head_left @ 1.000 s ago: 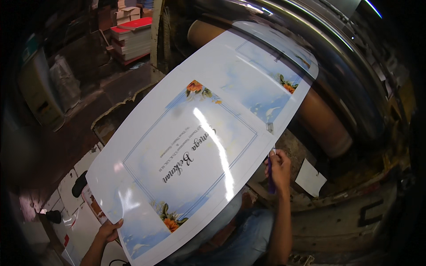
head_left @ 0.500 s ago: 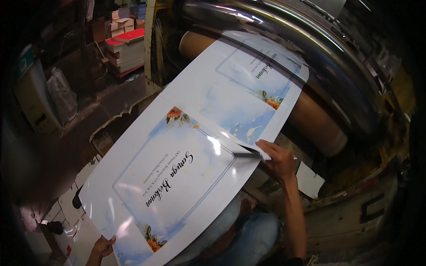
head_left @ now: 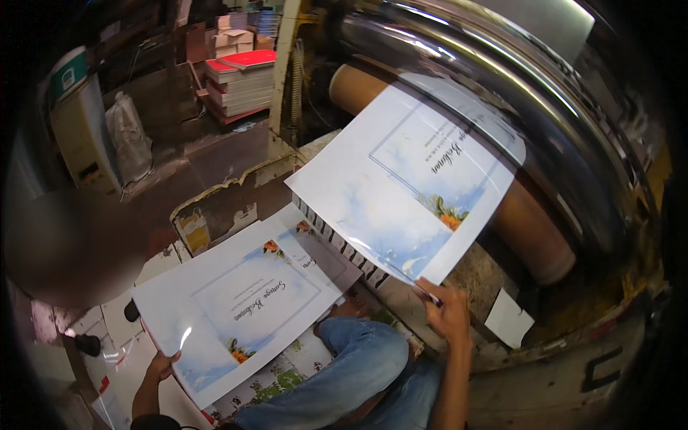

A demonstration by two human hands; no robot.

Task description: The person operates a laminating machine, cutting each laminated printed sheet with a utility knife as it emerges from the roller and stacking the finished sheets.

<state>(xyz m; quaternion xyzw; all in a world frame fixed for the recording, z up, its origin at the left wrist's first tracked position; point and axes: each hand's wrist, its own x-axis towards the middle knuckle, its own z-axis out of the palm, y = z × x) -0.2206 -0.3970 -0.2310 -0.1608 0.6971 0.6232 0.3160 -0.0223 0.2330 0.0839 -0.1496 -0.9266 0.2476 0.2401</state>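
My left hand (head_left: 159, 365) is closed on the near left edge of a glossy printed sheet (head_left: 258, 290), white and pale blue with a thin frame, black script and orange flowers. That sheet lies low over other printed sheets. A second sheet (head_left: 401, 179) of the same print hangs from the large shiny metal roller (head_left: 494, 79), its lower edge loose. At this sheet's lower right corner my right hand (head_left: 448, 312) is closed around a slim dark tool (head_left: 432, 295), mostly hidden by the fingers, so its kind is unclear.
A brown roll (head_left: 534, 240) runs beneath the metal roller. A worn machine panel (head_left: 236, 197) stands left of the sheets. Beyond it are red-topped stacks (head_left: 244, 79) and a wrapped bundle (head_left: 129, 136). A white scrap (head_left: 509, 317) lies right of my right hand. My jeans-clad legs (head_left: 358, 365) are below.
The long sheet has parted in two at my right hand. The left piece has dropped down and left with my left hand, baring the stack edge and my legs. The view has shifted.
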